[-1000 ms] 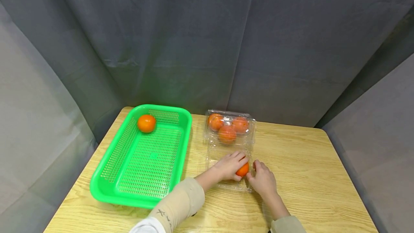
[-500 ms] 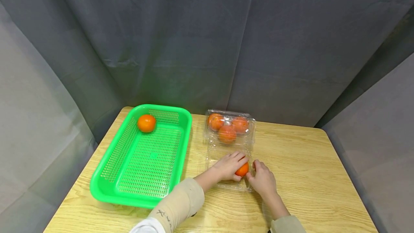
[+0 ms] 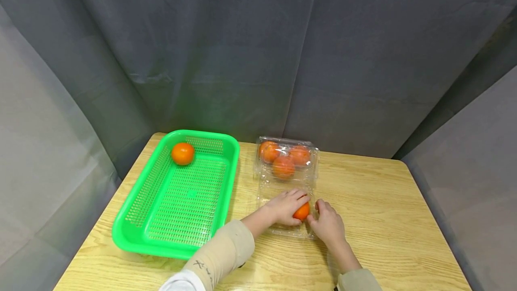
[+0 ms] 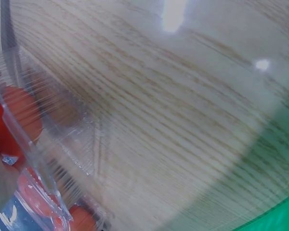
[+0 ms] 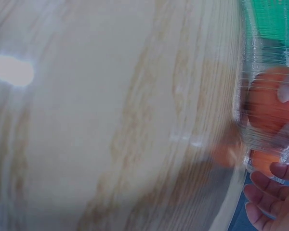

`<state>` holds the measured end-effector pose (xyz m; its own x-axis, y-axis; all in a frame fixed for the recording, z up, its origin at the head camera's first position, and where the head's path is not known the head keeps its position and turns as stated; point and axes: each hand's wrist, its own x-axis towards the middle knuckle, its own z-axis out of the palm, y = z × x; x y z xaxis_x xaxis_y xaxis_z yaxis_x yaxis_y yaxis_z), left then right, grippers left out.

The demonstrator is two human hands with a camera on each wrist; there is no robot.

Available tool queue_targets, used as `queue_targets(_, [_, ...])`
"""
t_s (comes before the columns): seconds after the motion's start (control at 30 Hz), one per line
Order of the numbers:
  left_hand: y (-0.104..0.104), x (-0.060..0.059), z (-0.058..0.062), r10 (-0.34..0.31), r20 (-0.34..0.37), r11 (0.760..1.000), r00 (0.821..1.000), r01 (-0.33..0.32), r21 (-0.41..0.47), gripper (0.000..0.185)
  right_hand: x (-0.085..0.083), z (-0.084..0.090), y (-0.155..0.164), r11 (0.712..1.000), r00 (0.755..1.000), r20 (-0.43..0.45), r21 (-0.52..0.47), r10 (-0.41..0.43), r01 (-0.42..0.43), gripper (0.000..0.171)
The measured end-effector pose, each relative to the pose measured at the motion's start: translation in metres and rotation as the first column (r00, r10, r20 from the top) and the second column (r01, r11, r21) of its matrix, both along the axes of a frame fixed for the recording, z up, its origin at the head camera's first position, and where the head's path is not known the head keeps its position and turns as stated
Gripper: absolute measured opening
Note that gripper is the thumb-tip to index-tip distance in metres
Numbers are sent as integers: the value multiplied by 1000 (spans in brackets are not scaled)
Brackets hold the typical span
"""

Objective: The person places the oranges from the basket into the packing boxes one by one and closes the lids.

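My left hand (image 3: 287, 208) grips a round, smooth orange fruit (image 3: 301, 211) from above, fingers over its far side and thumb at the near side. That fruit sits in the near half of an unfolded clear plastic clamshell box (image 3: 287, 186). Three more orange fruits (image 3: 284, 168) lie in the box's far half, seen through the clear plastic. My right hand (image 3: 329, 224) is beside the box's right edge, fingers loosely bent and holding nothing. In the right wrist view, fingertips (image 5: 262, 190) show close to the box wall, below the gripped fruit (image 5: 272, 101).
A green plastic basket (image 3: 233, 178) with a perforated bottom stands left of the box, holding one orange fruit (image 3: 183, 153) in its far left corner. Everything is on a light wooden table (image 3: 371, 201). Grey curtains (image 3: 242, 57) hang behind and at both sides.
The gripped fruit has shifted very slightly to the left under my left hand. Both hands, the box and the basket stay essentially in place.
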<state>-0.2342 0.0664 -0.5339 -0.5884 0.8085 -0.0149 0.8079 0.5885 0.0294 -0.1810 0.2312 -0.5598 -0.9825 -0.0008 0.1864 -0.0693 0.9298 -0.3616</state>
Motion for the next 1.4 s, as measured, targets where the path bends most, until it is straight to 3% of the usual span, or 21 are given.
queue_targets(0.3, [0,-4,10,-11,-6,999,1000,11,34,65,0,-1,-1,1000,1000,4,-7,1,0,31])
queue_targets(0.4, [-2,-7,17,-14,-42,998,999,16,64,59,-1,-1,-1,1000,1000,3,-2,1,-1,31])
queue_targets(0.87, [-14,-32,68,72,-191,987,979,-44,151,52,-2,3,-1,1000,998,57,-23,-1,2,28])
queue_targets(1.2, [-40,-51,105,214,-233,943,949,-139,301,43,0,3,-2,999,999,46,-35,1,1,28])
queue_targets(1.4, [-66,-60,115,314,-230,899,921,-210,385,38,1,3,-3,999,999,42,-37,-5,7,27])
